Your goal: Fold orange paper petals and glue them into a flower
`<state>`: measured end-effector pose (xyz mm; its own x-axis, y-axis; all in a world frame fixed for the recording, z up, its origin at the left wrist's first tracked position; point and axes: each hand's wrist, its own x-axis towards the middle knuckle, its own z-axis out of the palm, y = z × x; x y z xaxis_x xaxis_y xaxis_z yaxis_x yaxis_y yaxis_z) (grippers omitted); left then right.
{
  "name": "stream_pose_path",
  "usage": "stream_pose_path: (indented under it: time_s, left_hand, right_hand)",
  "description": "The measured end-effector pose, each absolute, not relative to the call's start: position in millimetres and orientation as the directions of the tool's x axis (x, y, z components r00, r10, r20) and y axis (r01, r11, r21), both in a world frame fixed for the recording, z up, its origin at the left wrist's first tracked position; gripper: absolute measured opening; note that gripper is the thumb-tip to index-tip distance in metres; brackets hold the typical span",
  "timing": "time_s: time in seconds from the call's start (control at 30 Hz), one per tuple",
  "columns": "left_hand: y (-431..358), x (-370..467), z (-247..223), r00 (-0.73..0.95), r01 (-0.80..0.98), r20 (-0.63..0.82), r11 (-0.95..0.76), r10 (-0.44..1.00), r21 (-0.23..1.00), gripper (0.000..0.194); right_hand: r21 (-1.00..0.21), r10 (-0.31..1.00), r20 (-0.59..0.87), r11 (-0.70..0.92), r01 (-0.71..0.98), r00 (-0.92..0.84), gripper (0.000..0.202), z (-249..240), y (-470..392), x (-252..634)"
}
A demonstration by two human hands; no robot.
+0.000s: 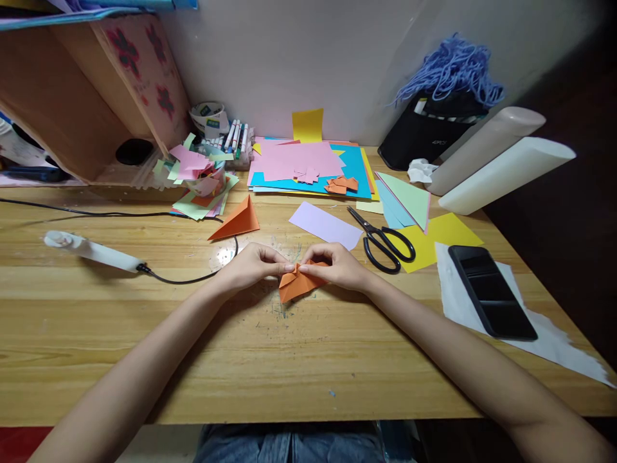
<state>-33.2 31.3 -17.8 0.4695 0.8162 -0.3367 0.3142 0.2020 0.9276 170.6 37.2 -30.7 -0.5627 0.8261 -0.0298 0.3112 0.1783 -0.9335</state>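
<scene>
A partly folded piece of orange paper [294,288] is held just above the wooden table, near its middle. My left hand [258,265] pinches its upper left part between thumb and fingers. On the other side, my right hand [335,265] grips the paper's upper right part, thumb toward me. Both thumb tips nearly meet at a small raised fold. Beyond my left hand stands a second orange folded paper [238,220], shaped like a triangle. A lilac paper strip [325,225] lies past my right hand, with black-handled scissors [383,241] beside it.
A phone [491,292] rests on torn white paper at the right. Stacked coloured sheets [284,161] carry small folded pink and orange pieces. A white corded tool [96,251] lies left, its black cable [180,281] running near my left wrist. A tub of paper scraps [207,183] stands behind.
</scene>
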Motion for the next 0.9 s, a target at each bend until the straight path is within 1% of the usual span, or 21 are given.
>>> stream_pose_path:
  time_s: [0.1, 0.2, 0.43, 0.63, 0.73, 0.8, 0.9]
  left_hand:
    - [31, -33, -17, 0.456, 0.324, -0.337, 0.2, 0.824, 0.925, 0.028]
    - [30, -31, -19, 0.426, 0.347, -0.325, 0.18, 0.844, 0.921, 0.028]
    - [26, -27, -22, 0.382, 0.388, -0.311, 0.155, 0.87, 0.909, 0.034]
    - [24, -24, -19, 0.425, 0.404, -0.292, 0.11, 0.857, 0.908, 0.034]
    - [22, -22, -15, 0.443, 0.404, -0.24, 0.046, 0.864, 0.914, 0.033]
    - [22, -23, -13, 0.457, 0.429, -0.162, -0.058, 0.875, 0.901, 0.03]
    - [21, -26, -9, 0.458, 0.522, -0.037, -0.236, 0.888, 0.819, 0.026]
  right_hand:
    - [-0.941, 0.819, -0.023, 0.176, 0.29, -0.573, 0.019, -30, 37, 171]
    - [-0.934, 0.819, -0.022, 0.188, 0.304, -0.574, 0.017, -30, 37, 171]
    - [-0.927, 0.822, -0.012, 0.205, 0.315, -0.57, 0.017, -31, 38, 171]
    - [-0.954, 0.808, -0.034, 0.149, 0.26, -0.588, 0.019, -31, 38, 172]
    - [-0.966, 0.807, -0.058, 0.104, 0.238, -0.587, 0.018, -30, 38, 173]
    - [-0.971, 0.81, -0.075, 0.074, 0.229, -0.582, 0.019, -31, 38, 173]
    - [-0.972, 0.821, -0.09, 0.052, 0.23, -0.564, 0.022, -32, 36, 172]
